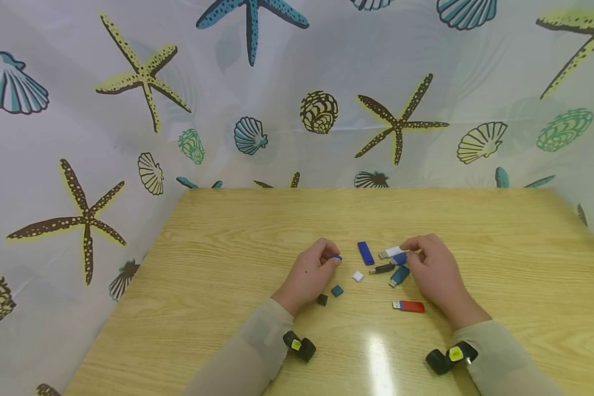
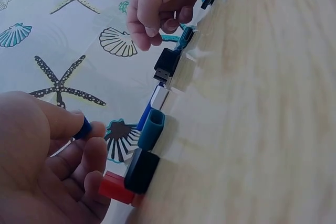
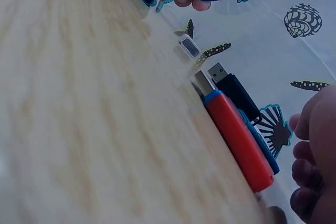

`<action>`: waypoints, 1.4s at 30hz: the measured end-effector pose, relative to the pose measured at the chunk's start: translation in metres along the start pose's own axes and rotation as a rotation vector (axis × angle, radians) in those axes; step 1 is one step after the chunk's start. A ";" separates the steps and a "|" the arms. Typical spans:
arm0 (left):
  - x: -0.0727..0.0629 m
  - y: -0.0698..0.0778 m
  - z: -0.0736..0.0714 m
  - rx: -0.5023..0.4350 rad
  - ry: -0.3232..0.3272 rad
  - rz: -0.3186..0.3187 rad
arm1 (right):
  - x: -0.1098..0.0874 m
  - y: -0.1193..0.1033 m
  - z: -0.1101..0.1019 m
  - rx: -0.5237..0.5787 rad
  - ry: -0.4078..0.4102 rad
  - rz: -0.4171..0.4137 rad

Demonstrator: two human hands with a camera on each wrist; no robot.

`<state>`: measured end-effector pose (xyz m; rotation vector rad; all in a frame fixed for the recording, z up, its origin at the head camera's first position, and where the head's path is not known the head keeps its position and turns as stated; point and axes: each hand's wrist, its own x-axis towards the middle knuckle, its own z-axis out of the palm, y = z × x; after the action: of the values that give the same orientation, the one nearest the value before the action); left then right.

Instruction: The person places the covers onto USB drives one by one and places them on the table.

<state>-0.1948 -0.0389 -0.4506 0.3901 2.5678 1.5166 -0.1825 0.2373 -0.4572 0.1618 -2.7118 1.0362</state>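
My left hand [image 1: 313, 272] pinches a small blue USB stick cap [image 2: 84, 128] between thumb and fingertips, above the table. My right hand [image 1: 433, 269] is over the right side of the USB stick group, fingers loosely bent and nothing showing between them in the left wrist view. By its thumb lies a blue USB stick [image 1: 400, 258], beside a white USB stick [image 1: 391, 252]. A black USB stick [image 1: 382, 268] and a teal USB stick [image 1: 399, 275] lie just nearer. Closer to the front is a red USB stick [image 3: 239, 140] with a blue collar.
Between the hands lie a longer blue stick [image 1: 365, 253], a white cap [image 1: 358, 276], a teal cap [image 1: 337, 290] and a black cap [image 1: 322, 300]. A red cap [image 2: 116, 187] sits near the left hand. A patterned curtain [image 1: 277, 110] stands behind the wooden table [image 1: 218, 231].
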 end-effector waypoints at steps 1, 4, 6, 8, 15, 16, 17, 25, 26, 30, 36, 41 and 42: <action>0.000 0.000 0.000 -0.009 -0.002 -0.003 | 0.000 0.000 0.000 -0.008 -0.017 0.004; 0.000 0.000 0.000 -0.017 -0.004 -0.009 | 0.001 0.002 0.000 -0.032 -0.069 0.010; 0.000 0.000 0.000 -0.019 -0.005 -0.013 | 0.002 0.002 0.000 -0.054 -0.094 0.000; 0.000 0.000 0.000 -0.020 -0.004 -0.013 | 0.002 0.003 0.001 -0.075 -0.101 -0.013; 0.000 0.002 0.000 -0.019 -0.006 0.007 | 0.003 0.003 0.001 -0.139 -0.126 -0.037; 0.000 0.001 0.000 -0.020 -0.006 0.006 | 0.003 0.003 0.001 -0.142 -0.130 -0.038; 0.000 0.001 0.000 -0.022 -0.008 0.006 | 0.003 0.003 0.001 -0.145 -0.135 -0.036; -0.001 -0.002 0.001 -0.035 -0.021 0.002 | 0.003 0.003 0.002 -0.182 -0.183 -0.009; -0.001 -0.002 0.001 -0.032 -0.022 0.003 | 0.003 0.003 0.002 -0.188 -0.187 -0.007; -0.001 -0.001 0.000 -0.023 -0.027 0.020 | 0.003 0.000 0.000 -0.210 -0.190 -0.008; -0.002 -0.001 0.000 -0.005 -0.030 0.034 | 0.003 -0.002 -0.001 -0.187 -0.198 0.005; -0.002 0.000 0.000 0.000 -0.029 0.034 | 0.003 -0.001 0.000 -0.145 -0.190 0.022; -0.002 0.000 0.000 0.001 -0.029 0.032 | 0.002 0.000 0.000 -0.137 -0.186 0.023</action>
<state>-0.1929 -0.0397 -0.4505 0.4525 2.5528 1.5086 -0.1847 0.2372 -0.4563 0.2132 -2.9464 0.8777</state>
